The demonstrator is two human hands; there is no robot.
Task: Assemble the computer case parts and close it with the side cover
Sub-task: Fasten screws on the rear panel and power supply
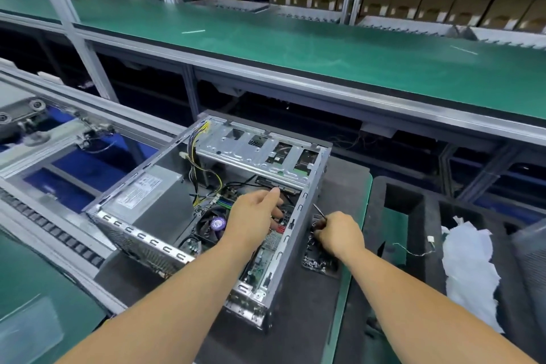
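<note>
Steel case [165, 216]: lying open on the dark mat [298, 304], side cover off.
Left hand [254, 213]: inside the case, fingers extended, gripping nothing.
Right hand [339, 233]: beside the case, curled over a screw tray [317, 263]; grip unclear.

Open case [206, 210] top, cables [204, 180] inside

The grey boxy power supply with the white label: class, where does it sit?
In the head view, the grey boxy power supply sits inside the open metal computer case, at its left, just left of the yellow cable bundle.
</note>
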